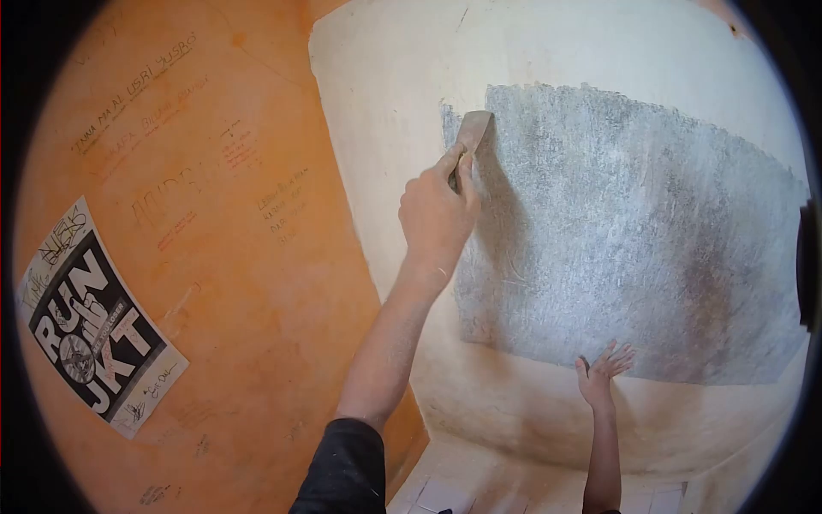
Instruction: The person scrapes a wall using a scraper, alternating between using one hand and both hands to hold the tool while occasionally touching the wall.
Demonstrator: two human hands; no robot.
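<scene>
My left hand is raised and closed round a putty knife. The knife's blade lies against the wall at the upper left edge of a rough grey patch, where it borders the cream paint. A narrow grey strip shows just left of the blade. Lower down on the right, my right hand has its fingers spread at the patch's bottom edge, holding nothing. Whether its palm touches the wall is hard to tell.
An orange wall with handwriting meets the cream wall at a corner on the left. It bears a black and white poster. A dark object stands at the right edge. Pale tiles show at the bottom.
</scene>
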